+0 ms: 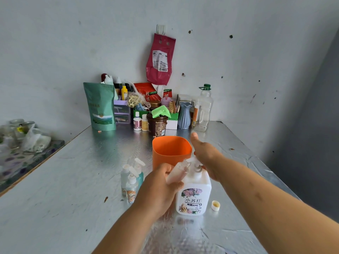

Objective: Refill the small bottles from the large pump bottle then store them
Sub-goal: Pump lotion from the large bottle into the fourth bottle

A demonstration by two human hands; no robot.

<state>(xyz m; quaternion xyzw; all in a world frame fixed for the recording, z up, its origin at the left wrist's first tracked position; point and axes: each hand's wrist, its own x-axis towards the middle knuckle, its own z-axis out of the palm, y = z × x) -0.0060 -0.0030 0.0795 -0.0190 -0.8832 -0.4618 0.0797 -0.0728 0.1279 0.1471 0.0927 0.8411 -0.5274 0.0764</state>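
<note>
Under the pump bottle's (193,195) spout, left hand (161,184) grips 1 small bottle (177,173); right hand (205,154) open.

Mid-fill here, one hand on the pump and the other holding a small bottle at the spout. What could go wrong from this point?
1. The small bottle is held tilted at the pump bottle by the left hand; soap could miss its narrow mouth.
2. The right hand presses the pump, and nothing else steadies the big bottle, so it might tip.
3. The loose cap sits near the right forearm and could be knocked away.
</note>
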